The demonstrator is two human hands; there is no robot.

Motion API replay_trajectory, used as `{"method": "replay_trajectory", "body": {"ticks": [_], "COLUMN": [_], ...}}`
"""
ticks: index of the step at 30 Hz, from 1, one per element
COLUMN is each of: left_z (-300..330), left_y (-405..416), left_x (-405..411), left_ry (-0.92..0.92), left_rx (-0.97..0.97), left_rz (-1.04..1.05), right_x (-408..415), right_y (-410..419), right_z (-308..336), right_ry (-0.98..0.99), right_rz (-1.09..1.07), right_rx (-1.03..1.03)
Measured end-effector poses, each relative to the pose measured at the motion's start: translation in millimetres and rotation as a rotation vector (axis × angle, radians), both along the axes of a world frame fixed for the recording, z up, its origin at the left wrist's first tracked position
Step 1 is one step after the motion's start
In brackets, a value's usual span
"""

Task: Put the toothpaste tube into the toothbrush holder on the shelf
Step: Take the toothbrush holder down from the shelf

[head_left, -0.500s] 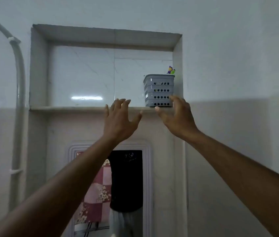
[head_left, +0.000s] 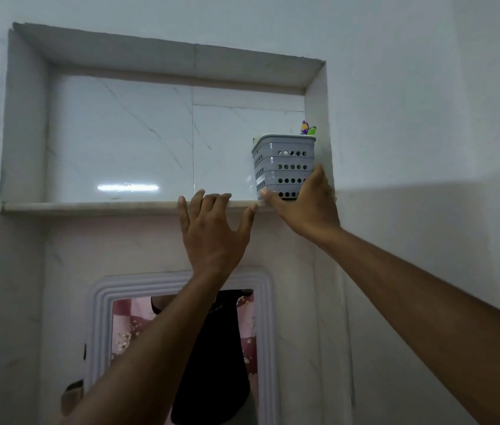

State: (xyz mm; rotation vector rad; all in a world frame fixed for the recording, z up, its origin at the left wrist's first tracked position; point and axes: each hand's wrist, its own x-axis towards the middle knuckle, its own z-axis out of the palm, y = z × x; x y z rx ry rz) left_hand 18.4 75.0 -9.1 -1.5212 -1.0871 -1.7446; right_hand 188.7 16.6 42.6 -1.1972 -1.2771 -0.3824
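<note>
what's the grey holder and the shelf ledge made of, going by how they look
Toothbrush holder: looks like moulded plastic, matte grey, with rows of punched round holes and stepped ridges. Shelf ledge: probably polished stone or marble-look tile, pale with a rounded front edge; the veined panels behind it glossily reflect a light.

Two bare arms come up from the bottom of the frame, no sleeves anywhere along them, forearms uncovered all the way to the lower edge. The left hand (head_left: pixel 212 237) wears no ring, watch or glove, and the right hand (head_left: pixel 307 210) is just as plain, with short, unpainted nails on the fingers that show.
</note>
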Motion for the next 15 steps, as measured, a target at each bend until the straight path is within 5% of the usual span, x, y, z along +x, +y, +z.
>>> {"method": "replay_trajectory", "body": {"ticks": [15], "left_z": [9.2], "left_y": [-41.5], "left_x": [-17.1], "left_ry": [0.088], "left_rx": [-0.203], "left_rz": [-0.146], "right_x": [-2.2], "right_y": [-54.3], "right_z": [-3.2], "right_ry": [0.164], "right_rz": [0.07], "right_rx": [0.125]}}
